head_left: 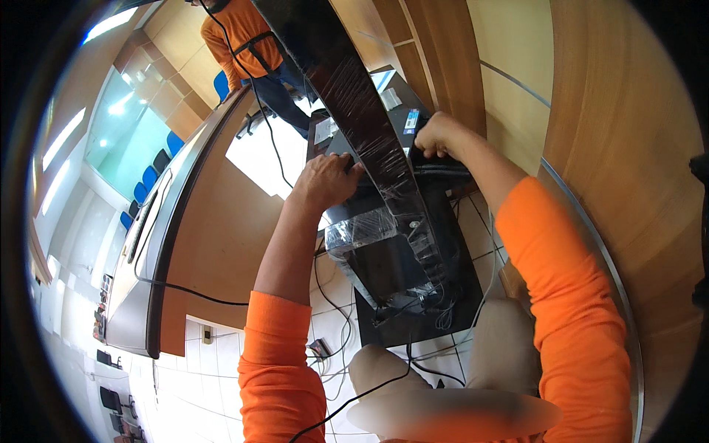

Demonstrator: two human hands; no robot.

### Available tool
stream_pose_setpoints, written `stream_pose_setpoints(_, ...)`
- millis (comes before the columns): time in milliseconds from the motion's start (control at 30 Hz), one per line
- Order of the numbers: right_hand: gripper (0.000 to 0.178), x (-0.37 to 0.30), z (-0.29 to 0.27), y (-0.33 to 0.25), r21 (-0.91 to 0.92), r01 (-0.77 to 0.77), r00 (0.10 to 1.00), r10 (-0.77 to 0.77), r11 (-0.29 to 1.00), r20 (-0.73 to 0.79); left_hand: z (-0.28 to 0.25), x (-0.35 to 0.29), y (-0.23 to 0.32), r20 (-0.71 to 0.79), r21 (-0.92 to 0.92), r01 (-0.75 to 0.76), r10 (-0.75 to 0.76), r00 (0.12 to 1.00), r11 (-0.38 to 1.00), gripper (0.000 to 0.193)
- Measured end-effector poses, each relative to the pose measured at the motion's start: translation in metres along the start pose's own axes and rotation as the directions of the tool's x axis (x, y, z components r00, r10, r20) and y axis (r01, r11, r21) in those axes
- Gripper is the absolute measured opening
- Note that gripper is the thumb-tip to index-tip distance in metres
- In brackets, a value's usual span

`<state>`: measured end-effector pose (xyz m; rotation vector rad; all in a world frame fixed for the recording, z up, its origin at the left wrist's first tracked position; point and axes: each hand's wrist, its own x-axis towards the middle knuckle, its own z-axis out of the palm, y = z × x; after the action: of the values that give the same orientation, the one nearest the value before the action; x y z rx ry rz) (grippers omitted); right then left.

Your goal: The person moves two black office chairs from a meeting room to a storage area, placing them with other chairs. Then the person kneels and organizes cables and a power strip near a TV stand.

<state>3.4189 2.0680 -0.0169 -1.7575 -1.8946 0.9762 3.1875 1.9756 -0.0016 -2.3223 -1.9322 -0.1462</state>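
A tall black panel wrapped in clear film leans across the middle, between my two hands. My left hand is on its left side, fingers curled at a dark edge; what they hold is hidden. On the right side, my right hand is closed in a fist beside a flat black device with blue and white stickers; its grip is also hidden. Below stands a black box-shaped unit with clear film around its edges, on a black base.
Loose black cables run over the tiled floor around my knees. A wooden desk is at the left, a curved wooden wall at the right. A person in an orange top stands behind the desk, near blue chairs.
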Motion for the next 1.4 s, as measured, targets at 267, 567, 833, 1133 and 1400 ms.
stream_pose_setpoints(267, 0.015, 0.014, -0.001, 0.006, 0.360, -0.232, 0.945, 0.122, 0.904, 0.303, -0.001, -0.003, 0.001, -0.014, 0.016, -0.009, 0.010, 1.000, 1.000, 0.052)
stream_pose_setpoints(567, 0.012, 0.015, 0.000, 0.009, 0.567, -0.309, 0.939, 0.152, 0.763, 0.307, 0.003, -0.001, -0.001, -0.023, 0.006, 0.001, -0.001, 1.000, 1.000, 0.052)
stream_pose_setpoints(833, 0.009, 0.008, 0.003, 0.006, 0.505, -0.230, 0.968, 0.142, 0.832, 0.206, -0.006, -0.002, 0.002, 0.083, 0.040, 0.047, -0.050, 0.995, 0.998, 0.051)
stream_pose_setpoints(1133, 0.017, 0.010, -0.003, 0.012, 0.431, -0.190, 0.966, 0.089, 0.882, 0.244, -0.005, -0.002, 0.002, 0.066, 0.019, 0.042, -0.043, 0.997, 0.999, 0.051)
stream_pose_setpoints(1400, 0.021, 0.011, 0.001, 0.015, 0.495, -0.159, 0.975, 0.057, 0.854, 0.214, -0.003, -0.003, 0.002, 0.038, -0.003, 0.043, -0.042, 0.998, 0.999, 0.050)
